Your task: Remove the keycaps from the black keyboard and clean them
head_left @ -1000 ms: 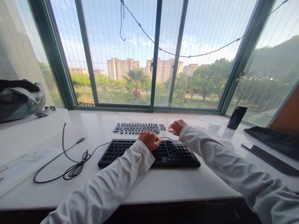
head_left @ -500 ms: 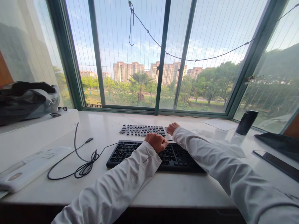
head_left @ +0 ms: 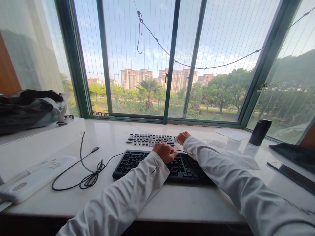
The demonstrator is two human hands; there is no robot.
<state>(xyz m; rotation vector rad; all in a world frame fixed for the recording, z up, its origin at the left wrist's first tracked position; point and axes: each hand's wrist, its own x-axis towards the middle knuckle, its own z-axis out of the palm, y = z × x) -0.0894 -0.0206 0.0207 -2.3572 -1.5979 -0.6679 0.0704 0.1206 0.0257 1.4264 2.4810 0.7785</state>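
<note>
A black keyboard [head_left: 133,160] lies on the white counter with its cable running off to the left. Behind it, separate black keycaps [head_left: 147,139] are laid out in rows on the counter. My left hand [head_left: 164,152] is closed just above the keyboard's middle, its fingers curled under. What it holds, if anything, is hidden. At the right end of the keycap rows is my right hand [head_left: 183,137], also closed and low to the counter; its fingertips are out of sight. My right sleeve covers the keyboard's right part.
A coiled cable [head_left: 90,179] and a white power strip [head_left: 36,178] lie to the left. A white box [head_left: 49,141] carries a dark bag [head_left: 27,111]. On the right are clear plastic wrap [head_left: 233,156], a black cylinder [head_left: 260,131] and a phone [head_left: 292,177]. Windows line the back.
The whole view has shifted slightly downward in the picture. Both hands keep almost the same pose and place, the left over the keyboard and the right beside the keycaps.
</note>
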